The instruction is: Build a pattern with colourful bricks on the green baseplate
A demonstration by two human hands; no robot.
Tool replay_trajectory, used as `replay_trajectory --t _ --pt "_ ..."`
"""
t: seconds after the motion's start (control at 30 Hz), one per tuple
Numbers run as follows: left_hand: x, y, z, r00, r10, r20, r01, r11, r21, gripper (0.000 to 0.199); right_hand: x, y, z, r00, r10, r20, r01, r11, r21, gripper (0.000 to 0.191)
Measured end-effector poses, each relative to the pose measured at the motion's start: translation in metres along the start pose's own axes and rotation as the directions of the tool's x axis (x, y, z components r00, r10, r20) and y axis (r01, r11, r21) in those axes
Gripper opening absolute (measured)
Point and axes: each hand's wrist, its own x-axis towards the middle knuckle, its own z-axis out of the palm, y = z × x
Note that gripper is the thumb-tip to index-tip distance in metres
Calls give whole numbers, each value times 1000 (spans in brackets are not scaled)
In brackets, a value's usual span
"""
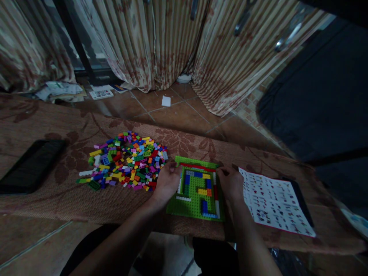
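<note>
Both the left hand (168,182) and the right hand (231,184) of a seated builder flank a green baseplate (184,209) near the middle of a cloth-covered surface (71,201), the left one at its far left side, the right one by its far right corner. The fingers of each are bent in toward the plate's edges, those of the right drawn close together; whether either set is clamped on a brick cannot be told in the dim light. A red row (198,166) lines the far edge, a short white row (183,198) stands toward the near left, and a blue corner (204,207) sits at the near right, with a yellow-and-orange bar (202,191) between. The step in hand appears to be setting or pressing down the outer rows, with much of the near left studded ground bare. The next move would seem to call for a steadied plate, a brick lined up squarely over the studs and an even push that spares its neighbours. Just left lies a heap of loose bricks (129,161), with a black device (31,166) farther left; to the right, a printed sheet (273,203) covered in small pictures lies within view.
</note>
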Motion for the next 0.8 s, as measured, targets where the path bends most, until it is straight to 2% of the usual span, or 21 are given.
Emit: replay_trajectory --t 0.3,0.5,0.8 --pt "7 -11 3 999 37 -14 -36 998 50 32 0 -1 -6 998 48 35 -48 999 19 31" --pt "3 -7 2 999 40 -18 -38 996 84 30 1 8 -7 997 -47 63 42 996 76 28" --pt "4 -11 0 999 51 6 -51 997 53 28 0 13 -3 992 -124 6 121 981 153 27"
